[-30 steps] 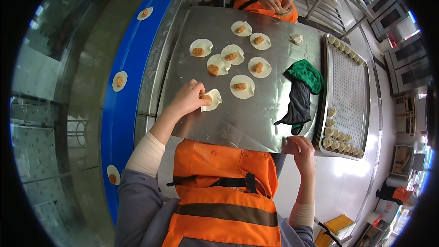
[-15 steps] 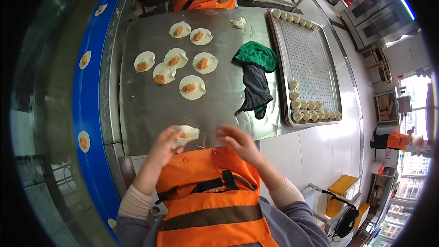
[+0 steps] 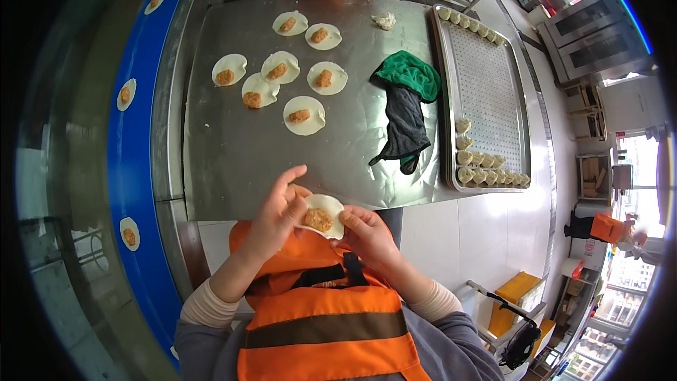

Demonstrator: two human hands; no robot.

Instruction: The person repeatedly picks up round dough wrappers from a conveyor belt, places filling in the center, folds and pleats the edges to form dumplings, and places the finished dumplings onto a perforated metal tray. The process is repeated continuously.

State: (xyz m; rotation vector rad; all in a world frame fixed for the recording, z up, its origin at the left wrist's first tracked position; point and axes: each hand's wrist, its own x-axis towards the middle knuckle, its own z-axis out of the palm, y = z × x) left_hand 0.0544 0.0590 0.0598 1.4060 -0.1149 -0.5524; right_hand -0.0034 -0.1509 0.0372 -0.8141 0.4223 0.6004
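You have lifted the filled wrapper off the steel table to lower centre; your left hand and right hand now pinch its edges, ready for folding.

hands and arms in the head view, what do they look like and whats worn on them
Both the left hand and the right hand are bare, with no gloves. Cream ribbed cuffs show at each wrist, under grey outer sleeves. An orange vest with a dark brownish band covers the chest.
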